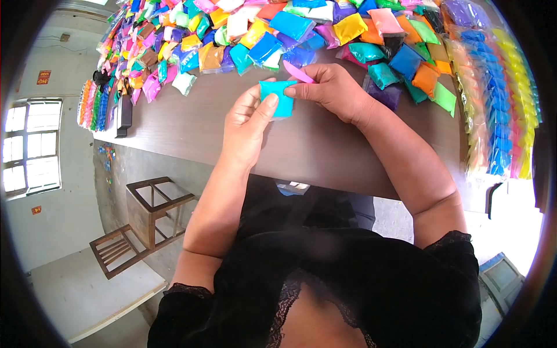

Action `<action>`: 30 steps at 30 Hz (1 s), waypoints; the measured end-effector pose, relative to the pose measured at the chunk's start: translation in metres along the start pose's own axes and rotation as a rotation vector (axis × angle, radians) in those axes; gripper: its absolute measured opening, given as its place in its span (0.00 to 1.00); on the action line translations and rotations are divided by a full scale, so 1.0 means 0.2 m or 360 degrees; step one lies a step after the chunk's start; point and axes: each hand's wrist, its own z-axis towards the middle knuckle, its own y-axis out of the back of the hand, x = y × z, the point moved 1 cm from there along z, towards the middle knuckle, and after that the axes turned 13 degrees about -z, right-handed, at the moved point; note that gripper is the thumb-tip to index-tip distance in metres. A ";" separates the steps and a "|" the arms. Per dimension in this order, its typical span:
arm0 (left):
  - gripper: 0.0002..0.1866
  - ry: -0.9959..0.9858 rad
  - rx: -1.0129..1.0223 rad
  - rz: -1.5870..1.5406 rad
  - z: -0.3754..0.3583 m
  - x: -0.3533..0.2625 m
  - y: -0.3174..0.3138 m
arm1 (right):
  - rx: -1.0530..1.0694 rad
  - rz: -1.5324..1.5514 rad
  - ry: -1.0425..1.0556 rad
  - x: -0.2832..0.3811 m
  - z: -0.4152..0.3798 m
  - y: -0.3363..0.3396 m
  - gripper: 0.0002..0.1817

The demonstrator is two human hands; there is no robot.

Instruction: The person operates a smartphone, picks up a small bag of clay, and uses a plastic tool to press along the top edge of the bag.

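A small teal packet [279,103] is pinched between the thumb and fingers of my left hand [248,116], above the front part of the brown table [313,151]. My right hand [332,90] is closed at the packet's upper right corner, its thumb tip touching or nearly touching it. A pink piece [298,73], flat and curved, sticks out from between the fingers of my right hand. Just beyond both hands lies a large heap of colourful packets [255,32]. The fingertips behind the teal packet are hidden.
More packets [426,78] lie to the right, beside long strips of joined packets in orange, blue [498,104] and yellow. At the left end of the table are upright strips [93,107] and a black object [123,116]. A wooden chair [148,220] is on the floor at left.
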 end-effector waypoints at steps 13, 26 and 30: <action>0.13 -0.0029 -0.0074 0.0121 0.02 -0.03 0.01 | 0.0047 0.0030 0.0030 0.01 -0.01 0.00 0.09; 0.12 0.0089 -0.0101 -0.0130 0.03 -0.04 0.04 | 0.0089 -0.0010 0.0043 0.01 0.00 -0.01 0.09; 0.11 0.0231 -0.0097 0.0031 0.03 0.01 0.04 | 0.0039 0.0206 -0.0051 0.04 -0.03 0.00 0.10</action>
